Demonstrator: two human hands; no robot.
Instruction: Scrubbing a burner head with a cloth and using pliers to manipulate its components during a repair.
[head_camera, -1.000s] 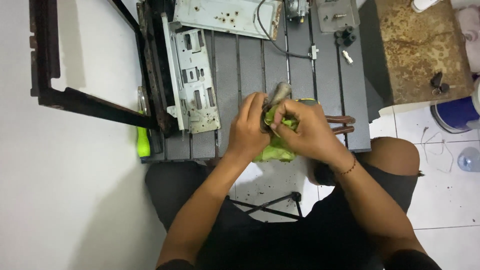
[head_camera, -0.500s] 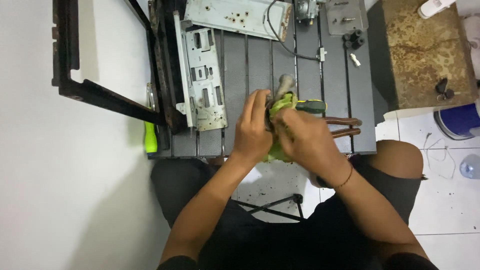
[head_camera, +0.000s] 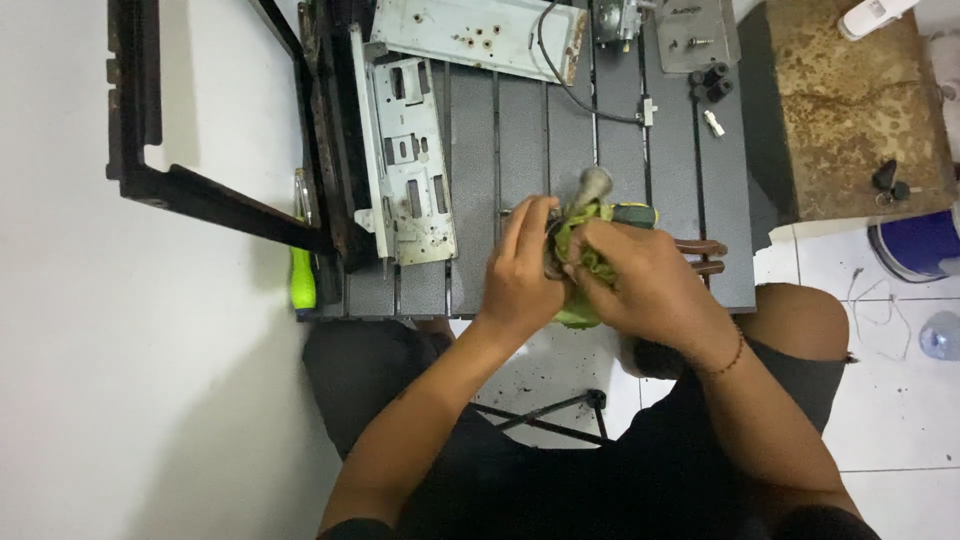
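Both my hands are closed together around a small part wrapped in a green cloth (head_camera: 578, 262) at the front edge of a grey slatted work table (head_camera: 500, 150). My left hand (head_camera: 525, 265) grips it from the left and my right hand (head_camera: 640, 280) covers it from the right. A grey rounded knob (head_camera: 595, 184) sticks up above the cloth. A green and black tool handle (head_camera: 634, 212) pokes out beside my right hand, and copper-coloured tubes (head_camera: 705, 255) show to the right of it.
A perforated grey metal bracket (head_camera: 410, 170) lies left of my hands, a flat metal plate (head_camera: 475, 35) at the back. A black cable (head_camera: 575, 90) crosses the table. A green-handled screwdriver (head_camera: 302, 275) sits at the left edge. A rusty surface (head_camera: 850, 110) and blue bucket (head_camera: 920, 245) stand right.
The view has shifted slightly. My hands stay clasped on the green cloth bundle, turning a little, and the green and black tool handle has come into sight.
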